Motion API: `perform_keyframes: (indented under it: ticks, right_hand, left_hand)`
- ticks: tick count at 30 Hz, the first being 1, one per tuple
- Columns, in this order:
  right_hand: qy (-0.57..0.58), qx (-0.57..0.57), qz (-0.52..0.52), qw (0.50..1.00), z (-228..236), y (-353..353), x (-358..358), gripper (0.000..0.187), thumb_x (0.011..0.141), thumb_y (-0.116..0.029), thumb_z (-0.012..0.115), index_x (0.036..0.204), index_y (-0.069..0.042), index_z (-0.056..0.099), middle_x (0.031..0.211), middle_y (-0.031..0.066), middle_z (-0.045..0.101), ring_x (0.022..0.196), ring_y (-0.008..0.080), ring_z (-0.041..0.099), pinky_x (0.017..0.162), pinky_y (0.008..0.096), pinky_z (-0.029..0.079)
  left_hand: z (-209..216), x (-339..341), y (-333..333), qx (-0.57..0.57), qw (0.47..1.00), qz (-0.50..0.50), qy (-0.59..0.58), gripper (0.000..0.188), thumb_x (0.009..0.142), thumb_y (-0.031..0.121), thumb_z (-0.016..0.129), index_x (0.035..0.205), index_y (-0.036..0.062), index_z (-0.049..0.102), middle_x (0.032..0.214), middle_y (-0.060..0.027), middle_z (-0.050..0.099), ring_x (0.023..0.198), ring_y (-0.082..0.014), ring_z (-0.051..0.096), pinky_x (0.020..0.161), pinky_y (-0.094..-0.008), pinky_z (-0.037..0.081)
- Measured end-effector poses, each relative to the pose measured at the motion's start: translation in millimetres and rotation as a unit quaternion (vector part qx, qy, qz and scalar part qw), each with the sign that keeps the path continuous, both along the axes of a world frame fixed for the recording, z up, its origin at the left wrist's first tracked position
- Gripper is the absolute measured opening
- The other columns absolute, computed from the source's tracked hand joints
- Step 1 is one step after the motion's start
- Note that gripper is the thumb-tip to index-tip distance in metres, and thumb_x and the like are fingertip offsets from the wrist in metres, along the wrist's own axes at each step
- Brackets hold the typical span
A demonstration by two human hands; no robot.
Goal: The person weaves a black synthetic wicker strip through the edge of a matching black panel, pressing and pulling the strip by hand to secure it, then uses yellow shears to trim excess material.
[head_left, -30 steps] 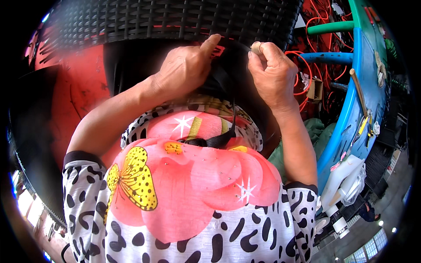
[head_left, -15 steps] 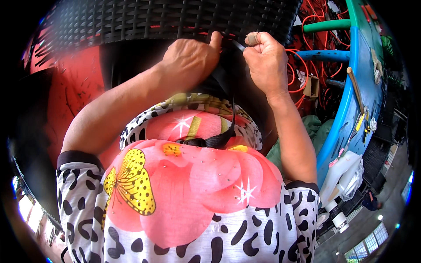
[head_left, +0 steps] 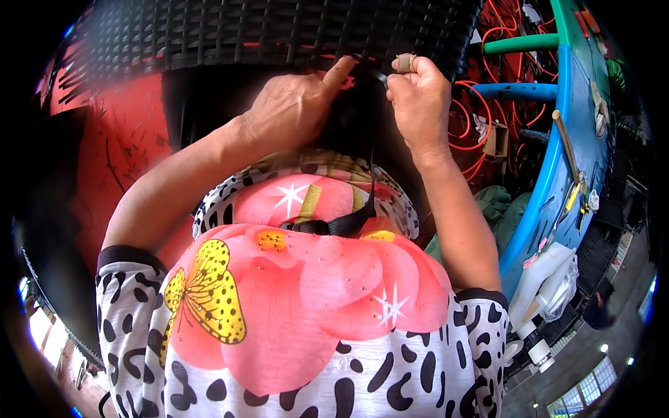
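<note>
A dark woven panel [head_left: 279, 31] of flat plastic strips spans the top of the view. By its near edge, my right hand [head_left: 420, 97] is closed on a thin dark strip [head_left: 378, 75] that runs from the panel's edge to my fingers. A beige wrap covers one fingertip of this hand. To the left of the strip, my left hand [head_left: 296, 104] is partly closed, one digit stretched to the panel's edge. Its other fingers curl underneath, and what they hold is hidden. Beneath the hands the area is dark.
On the right stands a blue and green frame [head_left: 550, 160] with crossbars. Orange-red strips [head_left: 481, 139] lie coiled beside it, near a small cardboard piece [head_left: 496, 141]. A wooden-handled tool [head_left: 566, 143] and plastic bags [head_left: 557, 292] rest along the frame. Red sheeting [head_left: 129, 153] lies to the left.
My left hand has shifted slightly down and left, its stretched digit now slanting more. My right hand has moved a little lower, still gripping the strip.
</note>
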State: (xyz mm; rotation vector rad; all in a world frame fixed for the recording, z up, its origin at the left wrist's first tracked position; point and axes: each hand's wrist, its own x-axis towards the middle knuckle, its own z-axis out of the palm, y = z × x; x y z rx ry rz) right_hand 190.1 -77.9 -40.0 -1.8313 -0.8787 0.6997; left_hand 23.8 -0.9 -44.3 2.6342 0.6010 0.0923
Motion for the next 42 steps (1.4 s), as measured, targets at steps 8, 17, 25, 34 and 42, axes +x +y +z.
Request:
perform_keyframes:
  ticks: [8, 17, 25, 34, 42]
  right_hand:
    - [-0.017, -0.009, -0.01, 1.0, -2.3, -4.3, -2.2, 0.015, 0.07, -0.002, 0.056, 0.084, 0.004, 0.057, 0.065, 0.0105, 0.06, 0.058, 0.0186, 0.059, 0.062, 0.0288, 0.048]
    - [-0.041, 0.037, -0.059, 0.997, -6.4, -8.1, -12.4, 0.015, 0.072, -0.001, 0.055, 0.086, 0.003, 0.056, 0.065, 0.0096, 0.06, 0.056, 0.0167, 0.058, 0.06, 0.0284, 0.047]
    - [-0.064, -0.078, -0.007, 0.995, -0.9, -4.1, 1.7, 0.019, 0.073, -0.006, 0.062, 0.089, 0.002, 0.057, 0.065, 0.0109, 0.06, 0.062, 0.0217, 0.061, 0.063, 0.0313, 0.048]
    - [-0.256, -0.133, 0.121, 0.95, 9.6, 19.0, 26.9, 0.027, 0.072, -0.01, 0.068, 0.092, 0.003, 0.055, 0.064, 0.006, 0.059, 0.058, 0.0126, 0.058, 0.058, 0.0247, 0.046]
    - [-0.186, -0.176, 0.178, 0.95, 7.3, 33.1, 52.8, 0.034, 0.068, -0.017, 0.072, 0.093, 0.001, 0.057, 0.087, 0.0181, 0.063, 0.086, 0.0307, 0.061, 0.077, 0.0355, 0.048]
  left_hand:
    - [0.3, -2.3, 1.1, 0.043, 0.997, -0.008, -0.057, 0.06, 0.075, 0.012, 0.063, 0.127, -0.0002, 0.036, 0.074, -0.0131, 0.061, 0.06, -0.028, 0.06, 0.048, -0.0369, 0.046]
    - [0.6, -0.4, -4.8, 0.081, 0.994, -0.023, 0.069, 0.06, 0.083, 0.018, 0.055, 0.134, 0.0004, 0.027, 0.064, -0.0135, 0.059, 0.05, -0.0276, 0.058, 0.044, -0.0384, 0.043]
    - [-1.3, 8.9, -8.8, 0.067, 0.997, -0.021, 0.043, 0.063, 0.074, 0.005, 0.053, 0.131, -0.0056, 0.027, 0.059, -0.0149, 0.058, 0.051, -0.0305, 0.058, 0.044, -0.0396, 0.043]
    - [6.2, 20.5, -9.0, 0.035, 0.998, 0.027, 0.047, 0.05, 0.071, 0.003, 0.052, 0.117, -0.009, 0.036, 0.059, -0.0165, 0.058, 0.053, -0.0317, 0.06, 0.047, -0.0396, 0.045]
    - [8.6, 31.7, -7.8, -0.041, 0.995, 0.06, 0.062, 0.059, 0.074, 0.003, 0.049, 0.127, -0.0113, 0.028, 0.065, -0.0205, 0.06, 0.063, -0.032, 0.062, 0.054, -0.0377, 0.048]
